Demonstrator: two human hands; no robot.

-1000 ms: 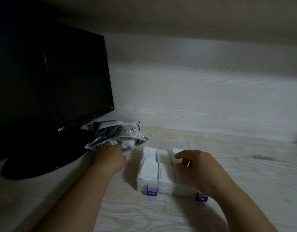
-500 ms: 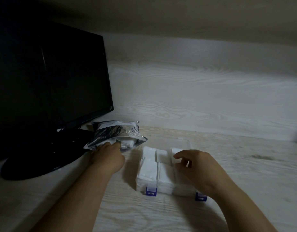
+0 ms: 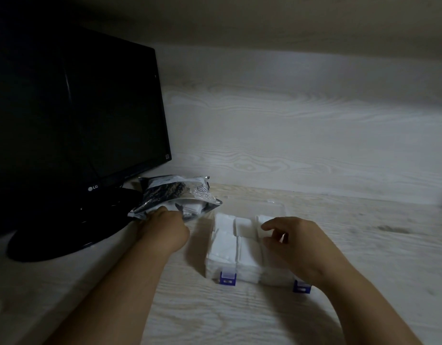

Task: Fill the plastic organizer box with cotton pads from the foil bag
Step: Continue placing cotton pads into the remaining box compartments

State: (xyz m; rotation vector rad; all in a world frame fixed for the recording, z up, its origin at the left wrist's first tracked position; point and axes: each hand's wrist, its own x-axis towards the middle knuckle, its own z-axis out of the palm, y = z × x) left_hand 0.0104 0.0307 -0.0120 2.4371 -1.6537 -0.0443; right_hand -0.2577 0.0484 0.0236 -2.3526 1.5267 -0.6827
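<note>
The foil bag (image 3: 176, 195) lies on the desk by the monitor base, its mouth facing me with white pads showing inside. My left hand (image 3: 165, 230) grips the near edge of the bag's opening. The clear plastic organizer box (image 3: 272, 209) with two blue latches sits to the right, its compartments packed with white cotton pads (image 3: 225, 247). My right hand (image 3: 299, 247) hovers over the box's right compartments, fingers loosely curled, fingertips at the back-right pad stack (image 3: 261, 220). Whether it holds a pad is hidden.
A black monitor (image 3: 73, 115) on a round black base (image 3: 65, 230) fills the left side, close behind the bag. A pale wood-grain wall runs along the back, and a shelf overhangs above. The desk top (image 3: 364, 245) extends to the right.
My left hand has crept slightly further onto the bag's opening. My right hand stays over the box's right side with barely any shift.
</note>
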